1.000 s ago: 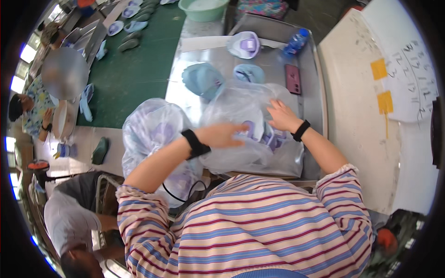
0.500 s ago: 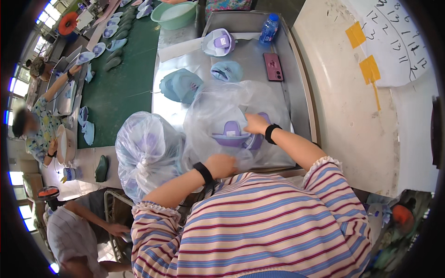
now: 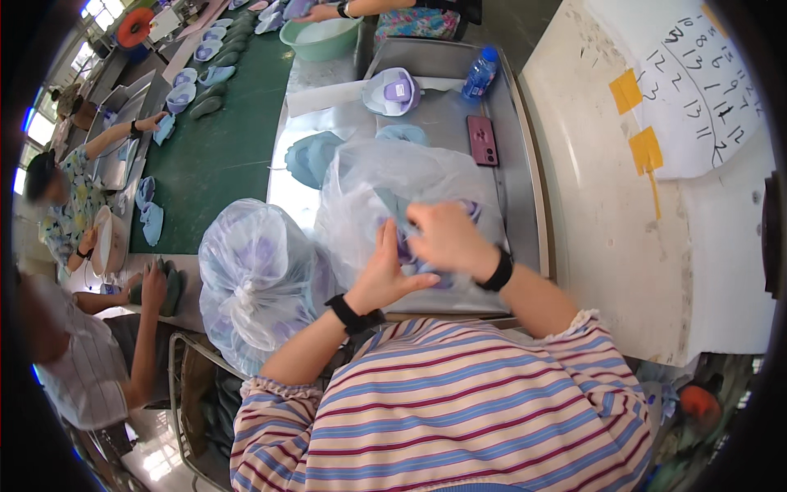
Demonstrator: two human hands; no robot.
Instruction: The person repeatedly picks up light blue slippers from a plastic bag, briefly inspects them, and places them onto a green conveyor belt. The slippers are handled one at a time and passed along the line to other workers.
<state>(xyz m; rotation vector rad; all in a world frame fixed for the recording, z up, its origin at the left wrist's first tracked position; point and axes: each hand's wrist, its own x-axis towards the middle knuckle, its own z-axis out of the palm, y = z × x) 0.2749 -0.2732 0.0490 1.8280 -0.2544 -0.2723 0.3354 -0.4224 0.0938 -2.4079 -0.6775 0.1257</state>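
Note:
My left hand is at the mouth of a clear plastic bag, its fingers stretched and thumb spread, beside a purple shoe. My right hand is over the same bag, fingers bent and partly blurred; whether they grip anything is unclear. Just beyond its fingertips a grey-blue piece shows in the bag. More purple shoes lie under my hands, mostly covered. To the left stands a knotted clear bag full of purple and pale blue shoes.
The metal tray holds pale blue shoes, a white-and-purple shoe, a phone and a blue bottle. Shoes line the green table. Co-workers work at left and beyond the green basin.
My left hand has risen from the bag's near edge and opened. My right hand has come nearer to it. A seated co-worker at left now handles dark green shoes.

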